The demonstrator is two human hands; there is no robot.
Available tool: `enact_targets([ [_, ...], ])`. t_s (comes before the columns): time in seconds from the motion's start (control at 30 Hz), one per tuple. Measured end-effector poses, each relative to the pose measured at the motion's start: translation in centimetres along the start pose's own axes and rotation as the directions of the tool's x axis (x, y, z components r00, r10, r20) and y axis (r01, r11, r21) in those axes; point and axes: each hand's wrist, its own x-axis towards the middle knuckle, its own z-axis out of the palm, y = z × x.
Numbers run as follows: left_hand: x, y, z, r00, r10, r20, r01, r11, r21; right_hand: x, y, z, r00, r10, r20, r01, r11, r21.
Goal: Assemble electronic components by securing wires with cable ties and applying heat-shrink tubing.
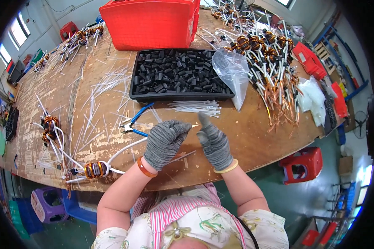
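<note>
Nearest, a pink-striped apron (158, 220); beyond, the left hand (164, 143) pinches a white lead (129, 146) from the coil (96, 169) at the near edge of the counter (257, 141), probably preparing its tip, which would next need the parted, seemingly empty right hand (215, 145).

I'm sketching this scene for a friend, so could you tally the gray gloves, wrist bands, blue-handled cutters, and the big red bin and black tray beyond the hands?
Gray gloves: 2
Wrist bands: 2
Blue-handled cutters: 1
Big red bin: 1
Black tray: 1
Total: 7
</note>
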Motion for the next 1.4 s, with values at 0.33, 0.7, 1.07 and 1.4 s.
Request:
enact_targets([
  [0.33, -0.2, 0.0, 0.1, 0.998, -0.046, 0.042, 0.047, 0.998, -0.046, 1.0, 3.9, -0.3, 0.916, -0.4, -0.025, 0.377, 0.882, -0.283],
  [0.7, -0.2, 0.0, 0.2, 0.999, -0.042, 0.0, 0.042, 0.998, -0.046, 1.2, 2.1, -0.7, 0.756, 0.527, 0.39, -0.58, 0.262, 0.771],
  [1.07, -0.2, -0.1, 0.1, 0.999, -0.052, -0.003, 0.052, 0.998, -0.043, 1.5, 1.3, 0.3, 0.8, 0.518, 0.304, -0.547, 0.42, 0.725],
  [1.4, 0.0, 0.1, 0.1, 0.998, -0.065, 0.008, 0.066, 0.996, -0.061, 1.3, 1.2, 0.9, 0.85, 0.476, 0.224, -0.474, 0.509, 0.718],
])
